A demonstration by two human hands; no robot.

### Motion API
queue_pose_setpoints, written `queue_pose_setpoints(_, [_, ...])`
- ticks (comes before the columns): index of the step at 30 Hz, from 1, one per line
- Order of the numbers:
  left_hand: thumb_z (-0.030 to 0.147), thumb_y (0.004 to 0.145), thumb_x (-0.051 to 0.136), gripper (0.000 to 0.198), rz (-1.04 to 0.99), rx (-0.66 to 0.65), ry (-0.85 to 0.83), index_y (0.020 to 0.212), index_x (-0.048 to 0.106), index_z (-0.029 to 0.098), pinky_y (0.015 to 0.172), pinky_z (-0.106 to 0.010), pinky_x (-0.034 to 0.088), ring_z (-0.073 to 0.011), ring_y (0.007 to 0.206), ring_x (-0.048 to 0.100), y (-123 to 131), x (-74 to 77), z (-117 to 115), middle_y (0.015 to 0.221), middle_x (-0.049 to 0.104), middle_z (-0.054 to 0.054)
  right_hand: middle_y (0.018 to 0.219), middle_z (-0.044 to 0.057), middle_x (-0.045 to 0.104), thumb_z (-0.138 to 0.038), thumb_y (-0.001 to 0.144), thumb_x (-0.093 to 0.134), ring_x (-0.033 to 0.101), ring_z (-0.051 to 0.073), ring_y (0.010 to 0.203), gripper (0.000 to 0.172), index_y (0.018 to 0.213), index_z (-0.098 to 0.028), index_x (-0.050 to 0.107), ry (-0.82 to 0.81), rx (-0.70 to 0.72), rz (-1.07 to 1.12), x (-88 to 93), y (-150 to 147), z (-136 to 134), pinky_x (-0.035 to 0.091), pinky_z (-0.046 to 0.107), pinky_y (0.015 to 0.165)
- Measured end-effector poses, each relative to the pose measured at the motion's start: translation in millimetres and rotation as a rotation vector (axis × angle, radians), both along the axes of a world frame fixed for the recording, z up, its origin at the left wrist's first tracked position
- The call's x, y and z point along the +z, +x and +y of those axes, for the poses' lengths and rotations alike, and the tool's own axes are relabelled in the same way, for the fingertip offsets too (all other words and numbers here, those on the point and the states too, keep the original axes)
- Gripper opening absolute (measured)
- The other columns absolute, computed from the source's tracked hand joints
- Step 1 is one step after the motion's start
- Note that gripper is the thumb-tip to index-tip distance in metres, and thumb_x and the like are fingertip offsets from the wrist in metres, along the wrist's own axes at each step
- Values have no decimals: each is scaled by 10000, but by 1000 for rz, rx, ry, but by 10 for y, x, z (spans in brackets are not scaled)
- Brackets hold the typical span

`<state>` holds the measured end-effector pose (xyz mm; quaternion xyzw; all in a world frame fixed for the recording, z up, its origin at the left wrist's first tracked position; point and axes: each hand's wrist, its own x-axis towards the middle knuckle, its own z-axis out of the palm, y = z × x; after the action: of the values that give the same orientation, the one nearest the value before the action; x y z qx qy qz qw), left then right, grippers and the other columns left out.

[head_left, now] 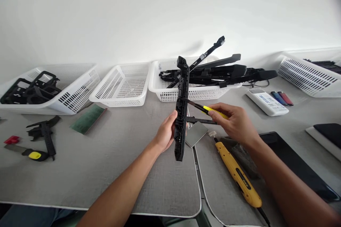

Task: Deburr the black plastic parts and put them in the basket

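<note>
A long black plastic trim part (pixel 182 113) stands nearly upright in front of me, its ribbed side showing. My left hand (pixel 165 133) grips it around the lower middle, the thumb at its left edge and the other fingers mostly hidden behind. In my right hand (pixel 233 120) is a yellow and black utility knife (pixel 213 110). Its blade points left and its tip meets the part's right edge near mid-height, though I cannot tell how deep it sits. Below the knife, a thin black strip (pixel 201 120) shows behind the part, beside a grey square plate (pixel 196 134).
A white basket (pixel 170 95) behind holds several long black parts. More white baskets (pixel 119 102) (pixel 306 74) line the wall. A yellow corded power tool (pixel 238 173) lies right, near a black tablet-like slab (pixel 295 163). Left are a green sheet (pixel 89 118) and a black-handled knife (pixel 34 154).
</note>
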<state>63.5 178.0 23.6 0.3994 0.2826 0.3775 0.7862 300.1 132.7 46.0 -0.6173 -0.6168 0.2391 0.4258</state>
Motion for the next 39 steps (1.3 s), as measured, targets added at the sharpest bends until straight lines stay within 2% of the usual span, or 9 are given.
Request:
queue_pose_setpoints(5, [856, 828, 692, 761, 28, -4, 31, 1089, 700, 141, 486, -234, 436, -99, 519, 511, -40, -20, 18, 711, 585, 22, 1006, 73, 832, -532, 968, 669, 750, 265, 882, 351, 1071, -228, 811, 84, -40, -11, -24, -102, 14, 565, 377, 793])
queue_pose_setpoints(11, [677, 882, 785, 615, 92, -321, 143, 1199, 683, 160, 555, -288, 606, -190, 682, 719, -57, 28, -33, 892, 731, -75, 1067, 94, 832, -512, 993, 644, 751, 283, 935, 341, 1092, -221, 792, 101, -93, -26, -16, -115, 16, 567, 408, 846])
queue_pose_setpoints(16, [539, 918, 802, 420, 75, -490, 94, 1018, 709, 141, 602, -308, 646, -231, 757, 791, 2, -16, -98, 937, 768, -123, 1055, 93, 829, -517, 1005, 632, 746, 275, 919, 345, 1097, -221, 782, 130, -100, -31, -21, -124, 18, 569, 408, 854])
queue_pose_setpoints(19, [563, 937, 743, 432, 20, -433, 37, 1004, 685, 141, 575, -313, 643, -262, 756, 816, 20, -41, -96, 946, 802, -143, 1061, 94, 825, -508, 1007, 632, 748, 272, 916, 330, 1092, -225, 779, 135, -99, -31, -6, -133, 10, 566, 401, 843])
queue_pose_setpoints(21, [609, 947, 692, 452, -7, -325, 32, 952, 637, 160, 511, -307, 617, -246, 634, 788, 16, -37, -75, 831, 796, -108, 1060, 98, 821, -488, 1004, 641, 747, 276, 920, 307, 1084, -226, 779, 142, -82, -43, 14, -139, -3, 562, 403, 842])
queue_pose_setpoints(24, [650, 963, 656, 480, 7, -61, 101, 840, 554, 197, 384, -233, 475, -139, 386, 598, -5, -2, -34, 601, 683, 1, 1009, 91, 814, -446, 1001, 653, 739, 272, 902, 260, 1066, -230, 780, 151, 0, -83, 59, -152, -34, 551, 390, 820])
queue_pose_setpoints(28, [668, 966, 651, 549, 31, 189, 150, 710, 466, 219, 349, -193, 277, -56, 322, 371, -31, 56, 4, 491, 495, 74, 944, 69, 810, -408, 995, 647, 718, 230, 818, 238, 1021, -218, 789, 114, 184, -90, 139, -176, -84, 526, 340, 747])
queue_pose_setpoints(33, [713, 914, 687, 603, 45, 206, 133, 681, 419, 226, 385, -204, 235, -41, 357, 316, -31, 71, 11, 513, 401, 96, 864, 45, 796, -416, 965, 669, 657, 185, 709, 261, 992, -201, 814, -41, 410, -22, 178, -183, -112, 480, 300, 649])
queue_pose_setpoints(39, [708, 922, 688, 583, 61, 163, 174, 706, 435, 229, 401, -216, 255, -56, 371, 364, -14, 4, 19, 523, 436, 87, 740, 29, 714, -526, 961, 690, 572, 158, 638, 358, 974, -195, 824, -147, 371, 74, 159, -47, -85, 434, 285, 572])
